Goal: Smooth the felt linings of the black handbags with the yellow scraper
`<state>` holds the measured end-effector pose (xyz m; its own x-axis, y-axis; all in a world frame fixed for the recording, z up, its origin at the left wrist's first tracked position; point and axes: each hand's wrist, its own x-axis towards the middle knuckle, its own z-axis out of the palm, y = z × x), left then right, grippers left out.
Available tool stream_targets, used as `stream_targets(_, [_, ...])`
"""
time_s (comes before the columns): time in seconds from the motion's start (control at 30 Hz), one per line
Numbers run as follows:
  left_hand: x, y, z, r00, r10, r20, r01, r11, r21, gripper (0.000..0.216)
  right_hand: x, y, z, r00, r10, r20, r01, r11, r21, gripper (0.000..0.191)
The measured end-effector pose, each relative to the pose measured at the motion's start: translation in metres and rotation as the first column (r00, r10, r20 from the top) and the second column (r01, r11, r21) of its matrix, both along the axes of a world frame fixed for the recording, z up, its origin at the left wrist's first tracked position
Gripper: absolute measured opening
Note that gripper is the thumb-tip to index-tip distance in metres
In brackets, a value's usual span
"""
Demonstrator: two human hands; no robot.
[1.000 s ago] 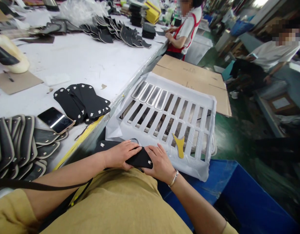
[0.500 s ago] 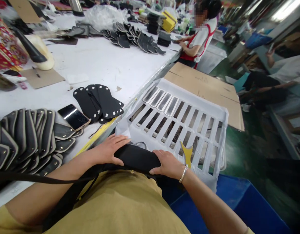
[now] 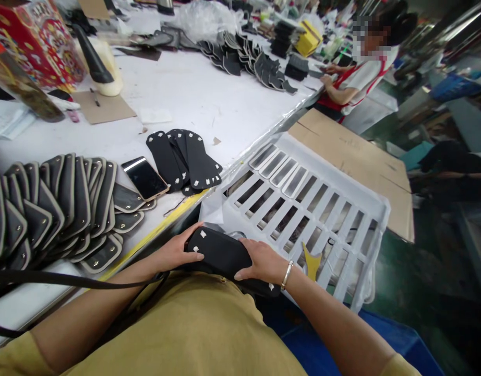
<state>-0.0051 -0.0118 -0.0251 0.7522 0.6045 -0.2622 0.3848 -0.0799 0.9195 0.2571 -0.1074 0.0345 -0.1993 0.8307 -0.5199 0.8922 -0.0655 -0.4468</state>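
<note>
Close to my body I hold a black padded piece [image 3: 220,253] with small white tabs near its ends. My left hand [image 3: 181,250] grips its left end, thumb on top and the other fingers mostly hidden behind. Around its right part is my right hand [image 3: 260,261], thumb on the near side, a bracelet on the wrist. A fan of flat black pieces with white tabs [image 3: 185,156] lies on the table beyond my left hand. Beside it rests a phone [image 3: 144,178]. Many dark grey, light-edged pieces with studs [image 3: 76,203] overlap at the left.
A grey slotted plastic rack [image 3: 342,209] stands right of the table, with several metal-looking strips [image 3: 277,167] and a yellow pointed piece [image 3: 312,262] on it. Cardboard [image 3: 353,167] lies behind it, a blue bin [image 3: 397,339] below. A co-worker [image 3: 358,78] works farther along the table.
The view has swung left, so the table things sit farther right. The black piece has turned in my hands, and white tabs now show on its ends.
</note>
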Motion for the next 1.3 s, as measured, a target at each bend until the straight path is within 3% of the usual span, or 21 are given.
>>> stream_targets(0.27, [-0.001, -0.001, -0.007, 0.987, 0.070, 0.146, -0.041, 0.980, -0.197, 0.084, -0.019, 0.028, -0.002, 0.987, -0.063, -0.148, 0.049, 0.994, -0.095, 0.100])
stream_targets(0.4, [-0.001, -0.004, -0.007, 0.973, 0.123, 0.197, -0.049, 0.939, -0.341, 0.084, -0.016, 0.043, -0.011, 0.956, -0.037, -0.292, -0.025, 0.978, -0.207, 0.106])
stream_targets(0.5, [-0.003, -0.005, -0.007, 0.971, 0.136, 0.198, -0.048, 0.917, -0.396, 0.086, -0.017, 0.048, -0.016, 0.951, -0.036, -0.306, -0.041, 0.970, -0.240, 0.109])
stream_targets(0.7, [-0.003, -0.004, -0.008, 0.959, 0.152, 0.238, -0.052, 0.923, -0.382, 0.085, -0.032, 0.053, -0.024, 0.968, -0.063, -0.244, 0.014, 0.980, -0.197, 0.120])
stream_targets(0.9, [-0.008, -0.009, -0.016, 0.934, 0.197, 0.299, -0.039, 0.886, -0.461, 0.089, -0.054, 0.063, -0.027, 0.970, -0.073, -0.231, 0.044, 0.991, -0.129, 0.119])
stream_targets(1.03, [-0.011, -0.005, -0.017, 0.925, 0.245, 0.289, -0.045, 0.828, -0.559, 0.069, -0.063, 0.068, -0.026, 0.970, -0.084, -0.230, 0.058, 0.991, -0.119, 0.115])
stream_targets(1.1, [-0.010, -0.001, -0.016, 0.943, 0.242, 0.229, -0.101, 0.863, -0.495, 0.058, -0.065, 0.068, -0.025, 0.974, -0.090, -0.209, 0.068, 0.991, -0.113, 0.114])
stream_targets(1.2, [-0.007, 0.004, -0.012, 0.971, 0.166, 0.174, -0.115, 0.956, -0.268, 0.052, -0.061, 0.060, -0.021, 0.984, -0.101, -0.149, 0.088, 0.992, -0.094, 0.112])
stream_targets(1.3, [-0.005, 0.004, -0.007, 0.981, 0.138, 0.137, -0.129, 0.989, -0.067, 0.047, -0.042, 0.041, -0.016, 0.985, -0.153, -0.077, 0.146, 0.986, -0.082, 0.103])
